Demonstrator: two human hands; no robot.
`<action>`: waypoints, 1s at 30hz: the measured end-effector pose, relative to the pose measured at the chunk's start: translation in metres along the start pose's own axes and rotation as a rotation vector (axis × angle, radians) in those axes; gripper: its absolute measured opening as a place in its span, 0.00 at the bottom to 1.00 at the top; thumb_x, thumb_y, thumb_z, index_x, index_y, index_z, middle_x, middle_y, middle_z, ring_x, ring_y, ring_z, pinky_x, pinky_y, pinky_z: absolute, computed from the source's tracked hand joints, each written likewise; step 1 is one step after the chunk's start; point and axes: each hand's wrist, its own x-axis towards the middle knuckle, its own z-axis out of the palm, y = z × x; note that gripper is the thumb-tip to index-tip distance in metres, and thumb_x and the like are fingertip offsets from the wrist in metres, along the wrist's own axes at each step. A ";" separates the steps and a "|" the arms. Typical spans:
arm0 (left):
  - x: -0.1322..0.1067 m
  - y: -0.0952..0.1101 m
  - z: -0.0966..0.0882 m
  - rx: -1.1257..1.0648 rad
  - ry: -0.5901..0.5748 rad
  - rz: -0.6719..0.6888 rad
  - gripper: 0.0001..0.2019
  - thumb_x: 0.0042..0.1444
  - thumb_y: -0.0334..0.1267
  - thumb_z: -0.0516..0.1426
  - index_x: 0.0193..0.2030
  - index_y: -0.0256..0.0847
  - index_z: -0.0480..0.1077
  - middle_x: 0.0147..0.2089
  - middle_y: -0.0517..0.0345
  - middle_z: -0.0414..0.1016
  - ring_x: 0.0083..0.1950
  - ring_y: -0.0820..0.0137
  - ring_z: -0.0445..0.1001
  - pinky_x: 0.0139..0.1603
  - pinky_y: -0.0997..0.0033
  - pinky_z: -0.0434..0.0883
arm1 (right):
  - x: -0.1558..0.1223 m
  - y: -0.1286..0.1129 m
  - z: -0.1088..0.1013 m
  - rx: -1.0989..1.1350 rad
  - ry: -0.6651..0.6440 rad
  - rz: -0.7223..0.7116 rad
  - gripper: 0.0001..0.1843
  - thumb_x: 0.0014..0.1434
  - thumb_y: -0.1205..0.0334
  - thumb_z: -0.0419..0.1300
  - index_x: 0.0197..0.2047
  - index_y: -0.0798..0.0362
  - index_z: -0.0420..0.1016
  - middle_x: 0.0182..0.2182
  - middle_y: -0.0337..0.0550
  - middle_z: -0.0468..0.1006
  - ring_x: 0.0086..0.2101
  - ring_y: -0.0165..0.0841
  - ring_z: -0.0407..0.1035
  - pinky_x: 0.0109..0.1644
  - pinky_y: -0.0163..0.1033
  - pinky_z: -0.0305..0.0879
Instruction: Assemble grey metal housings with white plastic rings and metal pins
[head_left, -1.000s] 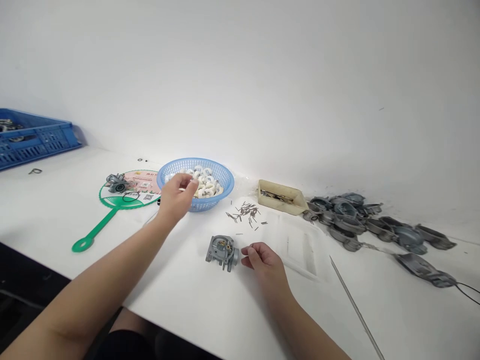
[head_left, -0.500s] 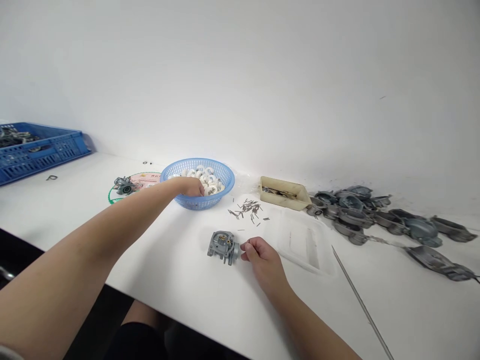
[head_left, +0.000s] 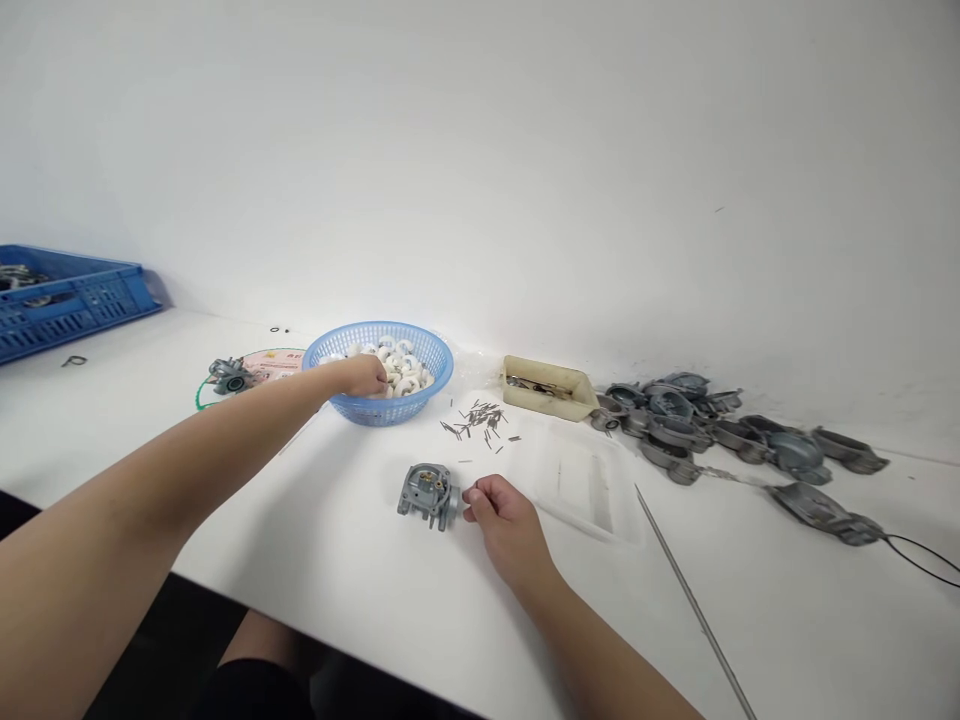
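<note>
Head view: my left hand [head_left: 365, 377] among white rings [head_left: 406, 378] in a blue mesh basket [head_left: 433, 358], grip unclear; my right hand [head_left: 504, 515] loosely curled, empty, just beside a grey metal carburetor body [head_left: 424, 494]; nudging it could scatter the loose steel pins [head_left: 476, 420].

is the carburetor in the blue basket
No, the carburetor sits on the white table beside the right hand, in front of the blue basket.

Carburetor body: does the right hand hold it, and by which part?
The right hand is at the end of the carburetor body; a grip cannot be told.
</note>
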 end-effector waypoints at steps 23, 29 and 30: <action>-0.107 0.073 0.083 -0.706 0.411 0.282 0.07 0.45 0.38 0.62 0.25 0.40 0.68 0.43 0.49 0.75 0.52 0.57 0.71 0.45 0.61 0.71 | -0.009 -0.007 0.004 0.019 0.060 -0.104 0.12 0.54 0.53 0.53 0.28 0.52 0.68 0.26 0.39 0.75 0.29 0.33 0.69 0.32 0.37 0.59; -0.102 0.072 0.095 -0.837 0.351 0.135 0.18 0.42 0.42 0.65 0.38 0.40 0.66 0.39 0.55 0.76 0.33 0.70 0.72 0.30 0.70 0.70 | -0.010 -0.009 0.005 0.001 0.054 -0.092 0.12 0.54 0.52 0.52 0.27 0.51 0.67 0.24 0.38 0.74 0.28 0.33 0.67 0.32 0.37 0.59; -0.102 0.071 0.095 -0.805 0.376 0.138 0.21 0.42 0.42 0.65 0.43 0.40 0.67 0.38 0.55 0.75 0.32 0.70 0.71 0.30 0.71 0.70 | -0.010 -0.009 0.004 0.006 0.053 -0.086 0.12 0.54 0.52 0.52 0.27 0.51 0.67 0.24 0.38 0.74 0.27 0.32 0.67 0.32 0.37 0.58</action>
